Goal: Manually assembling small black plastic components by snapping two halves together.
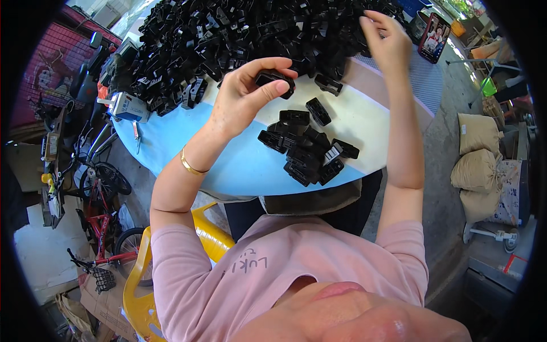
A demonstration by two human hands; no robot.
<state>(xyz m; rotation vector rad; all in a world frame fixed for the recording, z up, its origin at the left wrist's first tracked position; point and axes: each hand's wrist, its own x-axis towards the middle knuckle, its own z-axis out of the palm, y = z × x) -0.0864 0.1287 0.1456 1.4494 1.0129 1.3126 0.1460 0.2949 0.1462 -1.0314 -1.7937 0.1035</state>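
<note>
Black, boxy part (pixel 272 75) in the left hand (pixel 235 98), pinched between thumb and fingers above a pale-blue and cream tabletop (pixel 228 162); right hand (pixel 393 44) curled, contents unclear, near heaped similar pieces (pixel 239 40). At left: yellow chair (pixel 135 285), red bicycle (pixel 102 227).

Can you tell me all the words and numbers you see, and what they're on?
I won't copy words out, but here's where writing shows:
Pink shirt: dark letters on the chest, upside down.
Blue-and-white box: printing, too small to read surely.
Phone: any screen text is too small.
Black plastic parts: none readable.
</note>
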